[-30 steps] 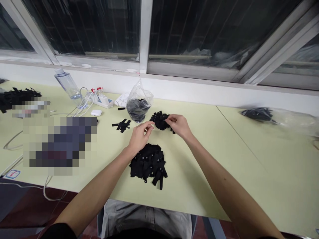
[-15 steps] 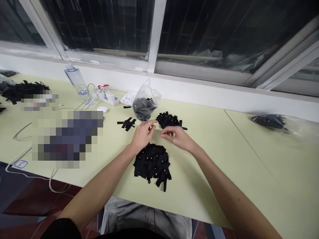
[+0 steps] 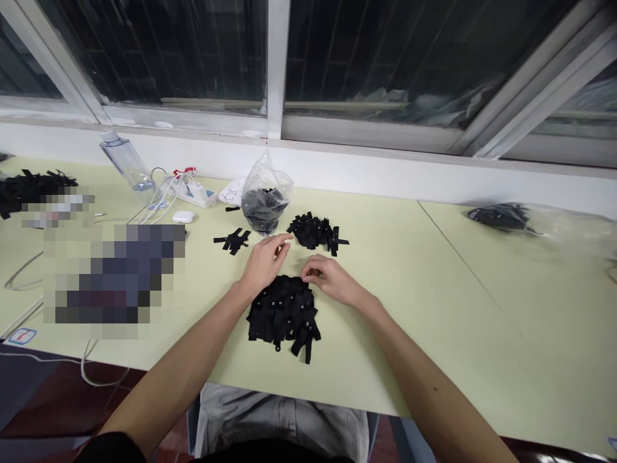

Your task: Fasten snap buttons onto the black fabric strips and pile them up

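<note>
A heap of short black fabric strips with small white marks [image 3: 284, 312] lies on the table close in front of me. My left hand [image 3: 267, 260] hovers above its far left edge, fingers stretched out, thumb a little apart, nothing visible in them. At the heap's far right corner my right hand [image 3: 328, 276] is closed, with thumb and index fingertips pinched; whatever is between them is too small to make out. Beyond my hands lies a second heap of black strips [image 3: 313, 231]. A few loose black strips [image 3: 232, 241] lie left of it.
A clear plastic bag of black pieces [image 3: 265, 206] stands near the wall. Leftward are a power strip with cables [image 3: 197, 193], a white earbud case [image 3: 184, 217], a tilted clear bottle [image 3: 126, 161] and a blurred dark object [image 3: 125, 270]. Another bag [image 3: 501, 217] lies far right.
My right hand has come down and nearer, from beside the far heap to the near heap's edge, and its fingers have closed. The left hand stays about where it was; the view has shifted slightly.
</note>
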`<action>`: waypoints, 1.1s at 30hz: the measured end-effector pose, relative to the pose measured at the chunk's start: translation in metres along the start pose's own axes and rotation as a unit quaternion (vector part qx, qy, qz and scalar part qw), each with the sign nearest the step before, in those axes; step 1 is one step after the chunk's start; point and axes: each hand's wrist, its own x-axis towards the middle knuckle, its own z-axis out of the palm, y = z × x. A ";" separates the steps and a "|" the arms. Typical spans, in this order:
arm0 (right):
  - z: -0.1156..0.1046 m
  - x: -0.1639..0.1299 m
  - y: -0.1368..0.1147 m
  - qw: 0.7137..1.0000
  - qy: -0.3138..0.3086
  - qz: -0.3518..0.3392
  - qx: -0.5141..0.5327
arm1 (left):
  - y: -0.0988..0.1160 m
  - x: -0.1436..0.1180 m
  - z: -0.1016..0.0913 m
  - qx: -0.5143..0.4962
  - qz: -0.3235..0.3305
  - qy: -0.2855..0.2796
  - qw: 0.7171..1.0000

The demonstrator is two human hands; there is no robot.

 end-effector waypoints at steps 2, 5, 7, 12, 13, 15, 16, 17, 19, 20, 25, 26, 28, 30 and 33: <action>-0.001 -0.001 -0.001 1.000 -0.003 -0.004 0.004 | 0.002 0.000 0.000 0.006 0.006 -0.009 1.000; -0.004 -0.003 -0.003 0.999 0.002 0.012 0.041 | 0.005 -0.001 -0.001 0.010 0.023 -0.020 0.999; -0.008 -0.004 -0.003 0.997 0.018 0.031 0.070 | 0.008 -0.001 -0.001 0.007 0.038 -0.030 0.999; -0.015 -0.004 0.001 0.989 0.096 0.049 0.104 | 0.014 -0.003 -0.001 -0.010 0.058 -0.069 0.996; -0.016 -0.003 0.002 0.986 0.115 0.047 0.112 | 0.015 -0.003 -0.001 -0.015 0.059 -0.075 0.995; -0.017 -0.002 0.003 0.979 0.148 0.042 0.131 | 0.017 -0.004 0.000 -0.030 0.063 -0.090 0.994; -0.017 -0.002 0.004 0.976 0.162 0.040 0.141 | 0.019 -0.005 0.000 -0.040 0.064 -0.098 0.992; -0.017 -0.003 0.004 0.972 0.174 0.039 0.151 | 0.020 -0.005 0.001 -0.052 0.062 -0.105 0.991; -0.017 -0.003 0.005 0.966 0.193 0.037 0.168 | 0.022 -0.006 0.003 -0.081 0.051 -0.115 0.989; -0.016 -0.003 0.005 0.963 0.202 0.036 0.173 | 0.023 -0.006 0.004 -0.097 0.044 -0.117 0.987; -0.015 0.001 0.002 0.960 0.231 0.025 0.154 | 0.029 -0.007 0.005 -0.136 0.045 -0.105 0.984; -0.016 0.001 -0.002 0.961 0.242 0.023 0.131 | 0.029 -0.007 0.005 -0.135 0.052 -0.099 0.985; -0.022 -0.004 -0.015 0.956 0.286 0.016 0.062 | 0.029 -0.006 0.004 -0.131 0.063 -0.084 0.986; -0.029 -0.016 -0.035 0.929 0.369 -0.009 -0.016 | 0.027 -0.005 0.004 -0.130 0.069 -0.066 0.987; -0.041 -0.043 -0.064 0.880 0.460 -0.075 -0.093 | 0.023 -0.004 0.005 -0.125 0.068 -0.043 0.989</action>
